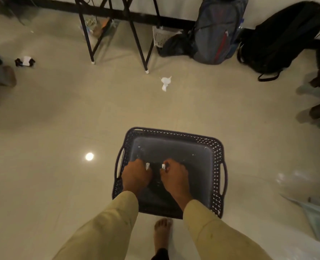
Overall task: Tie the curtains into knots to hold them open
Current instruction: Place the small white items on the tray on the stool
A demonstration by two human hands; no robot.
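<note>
Both hands are lowered into the dark perforated basket (pixel 174 132) at 6 o'clock. The left hand (pixel 135 175) and right hand (pixel 175 175) are curled, each pinching a small white piece (pixel 147 166) of unidentifiable nature, presumably to lift it out. No curtain is identifiable; the pale fabric (pixel 314 218) at 4 o'clock may be one.

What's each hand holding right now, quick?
Left hand: curled, pinching a small white piece over the basket.
Right hand: curled, pinching a second white piece; what these are cannot be told.
</note>
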